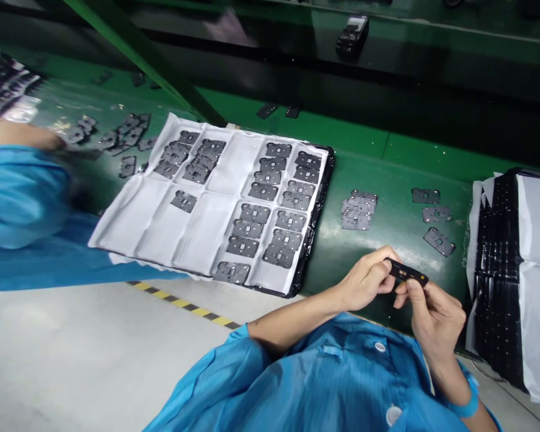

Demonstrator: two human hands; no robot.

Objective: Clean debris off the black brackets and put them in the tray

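Both of my hands grip a small black plastic plate [405,273] with cutouts and a yellow spot, held above the bench edge in front of my body. My left hand [366,279] pinches its left end between thumb and fingers. At its right end, my right hand [436,309] has the thumb on the near edge, fingers closed behind. Beyond my hands lies a small overlapping pile of similar black plates [357,210]. Several single plates, one of them a tilted plate [438,241], rest to the right of that pile.
A white-lined tray [198,225] holds similar plates in compartments. At right stands a stack of black trays [497,282] with white liners. A co-worker's hand [24,135] is at far left, near loose plates [128,129]. A green post [148,60] rises behind; a dark handheld device [353,36] sits above.
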